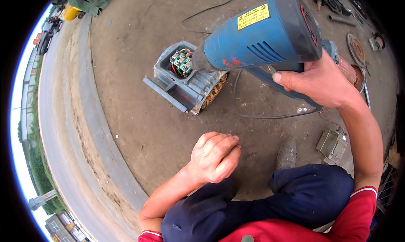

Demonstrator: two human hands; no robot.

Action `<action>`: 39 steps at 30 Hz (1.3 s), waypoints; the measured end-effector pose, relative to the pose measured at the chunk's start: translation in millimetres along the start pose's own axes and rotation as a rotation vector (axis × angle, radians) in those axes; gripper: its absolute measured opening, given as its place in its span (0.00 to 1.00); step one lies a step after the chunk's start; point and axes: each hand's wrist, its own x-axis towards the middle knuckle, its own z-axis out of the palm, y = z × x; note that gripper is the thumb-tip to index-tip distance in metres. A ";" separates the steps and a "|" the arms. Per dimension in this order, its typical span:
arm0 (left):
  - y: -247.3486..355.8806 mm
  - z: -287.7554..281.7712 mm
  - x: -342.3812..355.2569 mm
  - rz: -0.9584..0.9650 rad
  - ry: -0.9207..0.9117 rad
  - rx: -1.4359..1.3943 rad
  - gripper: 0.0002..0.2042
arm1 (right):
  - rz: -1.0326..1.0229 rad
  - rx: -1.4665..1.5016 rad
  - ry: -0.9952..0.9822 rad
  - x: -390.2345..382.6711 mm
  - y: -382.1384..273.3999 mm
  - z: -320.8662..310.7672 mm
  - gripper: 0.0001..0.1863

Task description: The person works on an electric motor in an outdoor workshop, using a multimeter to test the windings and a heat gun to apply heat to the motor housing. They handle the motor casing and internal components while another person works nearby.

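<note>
In my right hand (325, 81) is a blue electric impact wrench (257, 39) with a black rear cap and a yellow label. My fingers wrap its handle and the thumb lies along the near side. Its grey nose points left, over the open terminal box of a grey electric motor housing (202, 88); whether they touch I cannot tell. A green terminal block (182, 62) with bolts and coloured wires sits in that box. Copper windings (215, 91) show at the housing's right end. Above my knees my left hand (214, 156) is closed, fingers curled; what they may hold is hidden.
A black cord (274, 117) runs across the dirt floor. At the right lie a small metal box (332, 145), a rusty round part (356, 50) and several tools. My shoe (287, 153) rests near my right knee. Beyond a concrete strip (99, 102) on the left runs a road.
</note>
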 end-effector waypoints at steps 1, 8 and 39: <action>0.4 -0.7 -2.3 -0.002 -0.004 0.007 0.16 | -0.002 -0.032 0.016 -1.2 -0.3 1.1 0.25; -0.5 -5.8 -4.9 -0.014 0.013 0.014 0.16 | 0.198 -0.094 -0.019 2.5 -10.6 0.2 0.24; -104.9 -1.3 -46.9 -0.341 -0.190 0.465 0.19 | 0.131 0.011 0.056 -11.7 4.4 -6.8 0.27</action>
